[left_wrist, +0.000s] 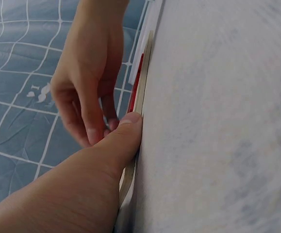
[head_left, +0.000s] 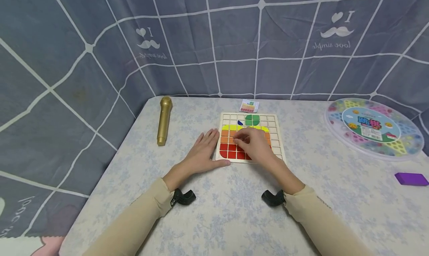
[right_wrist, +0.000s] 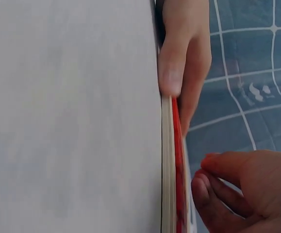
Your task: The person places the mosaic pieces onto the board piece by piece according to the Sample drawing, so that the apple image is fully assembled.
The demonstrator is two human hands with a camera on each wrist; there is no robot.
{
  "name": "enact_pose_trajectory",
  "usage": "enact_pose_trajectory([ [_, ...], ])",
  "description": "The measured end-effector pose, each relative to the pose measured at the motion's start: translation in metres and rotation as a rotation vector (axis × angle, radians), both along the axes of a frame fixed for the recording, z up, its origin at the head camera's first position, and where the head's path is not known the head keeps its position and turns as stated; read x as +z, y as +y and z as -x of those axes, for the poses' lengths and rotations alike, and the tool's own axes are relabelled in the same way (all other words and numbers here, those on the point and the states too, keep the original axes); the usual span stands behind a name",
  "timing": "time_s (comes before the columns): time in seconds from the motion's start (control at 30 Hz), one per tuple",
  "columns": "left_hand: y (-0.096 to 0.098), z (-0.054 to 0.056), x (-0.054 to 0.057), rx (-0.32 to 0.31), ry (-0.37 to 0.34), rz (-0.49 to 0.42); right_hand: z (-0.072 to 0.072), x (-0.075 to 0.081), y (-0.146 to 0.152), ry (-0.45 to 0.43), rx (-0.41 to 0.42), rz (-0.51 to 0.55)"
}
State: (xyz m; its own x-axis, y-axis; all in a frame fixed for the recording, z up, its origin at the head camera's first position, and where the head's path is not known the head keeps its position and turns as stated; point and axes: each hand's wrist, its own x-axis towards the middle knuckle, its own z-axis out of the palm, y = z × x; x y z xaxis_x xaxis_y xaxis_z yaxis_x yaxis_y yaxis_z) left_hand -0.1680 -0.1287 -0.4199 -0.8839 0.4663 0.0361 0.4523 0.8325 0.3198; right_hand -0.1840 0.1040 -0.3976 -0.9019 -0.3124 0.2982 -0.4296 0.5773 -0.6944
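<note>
A square wooden grid board lies on the table, with rows of red tiles, orange tiles and yellow tiles, green tiles toward the top and one small dark blue tile. My left hand rests flat at the board's left edge, fingers straight, thumb along the front rim. Over the middle of the board my right hand bends its fingers, thumb and fingertips close together just above the tiles. I cannot tell whether a small tile sits between those fingertips.
Behind the board lies a small pattern card. A gold microphone stretches along the table's left side. To the right are a round, colourful game board and a purple block. Grey checked cloth hangs behind the table.
</note>
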Motion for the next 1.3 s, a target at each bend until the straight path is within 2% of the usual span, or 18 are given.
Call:
enact_pose_trajectory([
  [0.23,0.001,-0.002,-0.001,-0.005,0.0,0.005,0.0,-0.006,0.049,0.053,-0.059,-0.069],
  [0.33,0.001,-0.002,-0.002,-0.009,0.002,0.012,-0.002,-0.008,0.066,0.023,-0.063,-0.16],
  [0.47,0.002,-0.002,-0.002,-0.009,0.006,0.012,-0.002,-0.011,0.08,-0.064,-0.035,-0.273],
  [0.6,0.002,-0.002,-0.002,-0.005,0.003,0.009,-0.001,-0.016,0.086,-0.092,0.015,-0.325],
  [0.83,0.003,-0.002,0.001,-0.008,0.002,0.0,-0.006,-0.023,0.091,-0.026,0.087,-0.452],
  [1.03,0.001,-0.001,0.002,0.005,0.0,-0.002,-0.02,-0.024,0.092,-0.017,0.103,-0.51],
  [1.3,0.003,-0.001,0.0,0.012,-0.007,-0.002,-0.045,-0.022,0.083,0.03,0.067,-0.556],
])
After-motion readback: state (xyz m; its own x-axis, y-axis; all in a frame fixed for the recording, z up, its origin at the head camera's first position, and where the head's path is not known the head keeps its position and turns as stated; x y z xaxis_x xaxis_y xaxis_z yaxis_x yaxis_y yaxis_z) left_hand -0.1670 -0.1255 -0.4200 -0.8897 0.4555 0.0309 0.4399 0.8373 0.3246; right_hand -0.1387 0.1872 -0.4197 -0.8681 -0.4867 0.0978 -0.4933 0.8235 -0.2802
